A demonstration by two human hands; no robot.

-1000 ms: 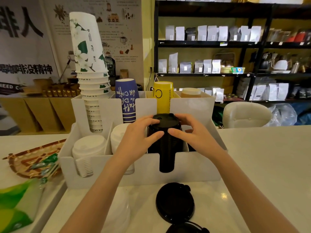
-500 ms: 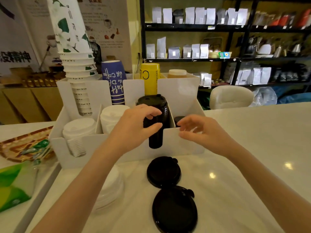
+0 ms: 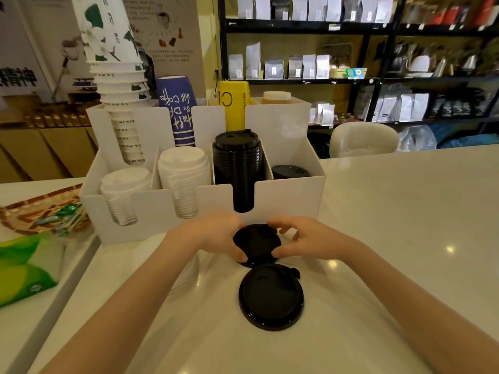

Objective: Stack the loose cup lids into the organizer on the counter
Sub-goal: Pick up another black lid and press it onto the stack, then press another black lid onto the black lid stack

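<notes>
White acrylic, the organizer (image 3: 283, 195) sits at twelve o'clock on the counter (image 3: 391, 211), its tall black lid stack (image 3: 237, 163) now standing alone since both hands left it and dropped to the loose lids in front. The left hand (image 3: 213, 236) at nine o'clock and the right hand (image 3: 310, 238) at three o'clock curl their fingers around the edges of the nearer black lid (image 3: 256, 244), apparently pinching it. A second loose lid (image 3: 271, 296) lies at six o'clock just behind it, so the stacking looks close to finished.

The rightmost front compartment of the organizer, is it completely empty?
No, a short stack of black lids sits low inside that compartment of the white organizer, beside the tall black lid stack.
</notes>
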